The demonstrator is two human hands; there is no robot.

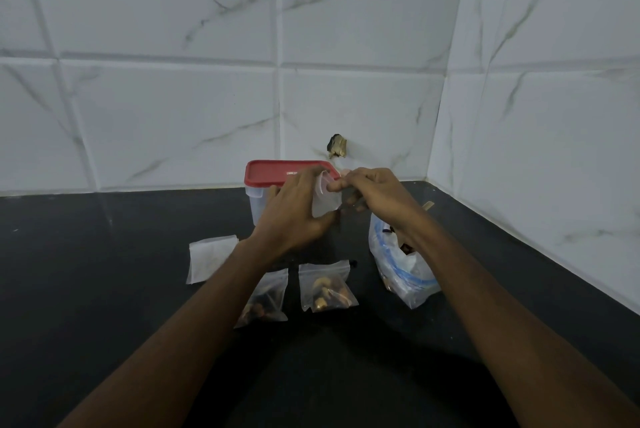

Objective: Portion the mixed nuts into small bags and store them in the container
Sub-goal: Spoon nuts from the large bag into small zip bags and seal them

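Head view of a black countertop [104, 289] set in a corner of a white marble-patterned tiled wall [173, 98]. Both forearms reach forward from the lower edge, and the hands meet above the counter, in front of the container [254, 207].

The left hand [294, 211] grips the held bag [325, 202], a small clear pouch, with the fingers curled round its left side and the thumb under its lower edge. The right hand [377, 193] has curled fingers and pinches the upper edge of the same pouch at its mouth. Whether this pouch contains nuts cannot be told.

The container is a clear rectangular tub standing near the wall, closed by its red lid [270, 173]. The hands hide its right half.

Just right of the hands stands the large zip bag [403, 271], clear with a blue seal strip. Its mouth is open, dark nuts show inside, and the right wrist passes over it.

Nearer the camera, two portions lie flat on the counter, close together but apart. The left filled bag [268, 296] is partly covered by the left forearm. The right filled bag [325, 289] shows pale and brown nuts.

To the left, apart from both, lies a flat bag [207, 257], clear and thin.

A dark chipped spot [336, 147] marks the wall above the container.
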